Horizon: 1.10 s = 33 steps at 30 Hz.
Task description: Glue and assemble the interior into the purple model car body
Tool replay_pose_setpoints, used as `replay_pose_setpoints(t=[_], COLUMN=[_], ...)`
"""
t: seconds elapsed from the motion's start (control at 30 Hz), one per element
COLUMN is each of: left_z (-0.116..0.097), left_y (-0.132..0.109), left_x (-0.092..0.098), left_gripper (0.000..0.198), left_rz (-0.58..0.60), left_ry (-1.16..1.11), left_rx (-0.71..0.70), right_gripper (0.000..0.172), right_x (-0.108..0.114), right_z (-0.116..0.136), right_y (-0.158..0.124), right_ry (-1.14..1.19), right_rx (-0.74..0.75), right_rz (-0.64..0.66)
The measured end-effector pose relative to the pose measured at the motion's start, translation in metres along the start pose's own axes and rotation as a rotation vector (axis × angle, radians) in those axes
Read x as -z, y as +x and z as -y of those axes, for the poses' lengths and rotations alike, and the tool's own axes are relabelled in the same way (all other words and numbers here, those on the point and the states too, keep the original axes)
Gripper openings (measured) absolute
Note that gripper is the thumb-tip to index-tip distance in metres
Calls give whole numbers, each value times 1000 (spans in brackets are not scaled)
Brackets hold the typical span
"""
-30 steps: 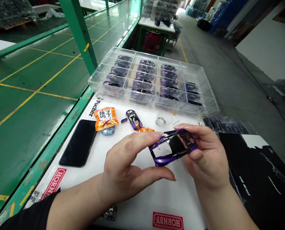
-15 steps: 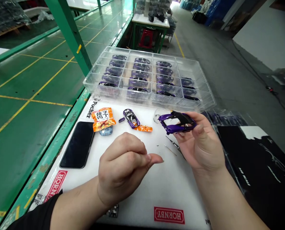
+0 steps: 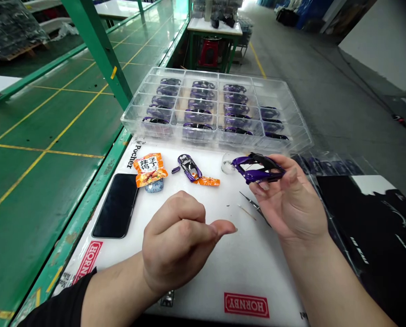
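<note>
My right hand (image 3: pixel 296 200) holds a purple and black model car body shell (image 3: pixel 257 175) tilted above the table, gripping its right end between thumb and fingers. Its window openings show through. My left hand (image 3: pixel 180 236) is closed in front of me, fingers curled in and thumb pointing right. Whatever lies inside those fingers, if anything, is hidden. Below the shell lie tweezers (image 3: pixel 252 203), partly covered by my right hand, and a thin cotton swab (image 3: pixel 247 212). Farther back, a second purple model car (image 3: pixel 189 167) rests beside a small purple part (image 3: pixel 176 170).
A clear compartment tray (image 3: pixel 203 141) holding several purple car bodies spans the table's back. On the left are a phone (image 3: pixel 116 206), an orange snack packet (image 3: pixel 150 170) and a blue patterned item (image 3: pixel 154 186). A black box (image 3: pixel 356 222) lies at right. A green post (image 3: pixel 100 54) rises behind.
The shell in my right hand has tilted slightly. My left hand keeps its closed shape. The whole view has shifted a little, so the table things appear slightly farther right.
</note>
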<state>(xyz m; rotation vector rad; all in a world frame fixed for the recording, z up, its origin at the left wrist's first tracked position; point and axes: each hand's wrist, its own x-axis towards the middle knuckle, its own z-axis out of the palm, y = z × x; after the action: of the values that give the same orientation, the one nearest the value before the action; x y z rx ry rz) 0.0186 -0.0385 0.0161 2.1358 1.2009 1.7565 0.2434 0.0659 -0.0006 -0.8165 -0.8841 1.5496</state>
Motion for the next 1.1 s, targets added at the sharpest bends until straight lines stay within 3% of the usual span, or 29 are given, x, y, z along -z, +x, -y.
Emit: replay_pose_setpoints(t=[0.43,0.73,1.1], left_z=[-1,-3,0], left_y=[1,2,0], left_x=[-3,-4,-5], left_gripper=[20,25,25], left_rz=[29,-22,3], left_ry=[-96,-149,-237], left_rx=[3,91,79], right_gripper=[50,52,54], right_x=[1,-1,-2], right_z=[-1,-1,0], right_y=[-1,0,0], right_ry=[-22,-20,-61], right_rx=[-5,-18,-27], right_rz=[-22,-2,-2])
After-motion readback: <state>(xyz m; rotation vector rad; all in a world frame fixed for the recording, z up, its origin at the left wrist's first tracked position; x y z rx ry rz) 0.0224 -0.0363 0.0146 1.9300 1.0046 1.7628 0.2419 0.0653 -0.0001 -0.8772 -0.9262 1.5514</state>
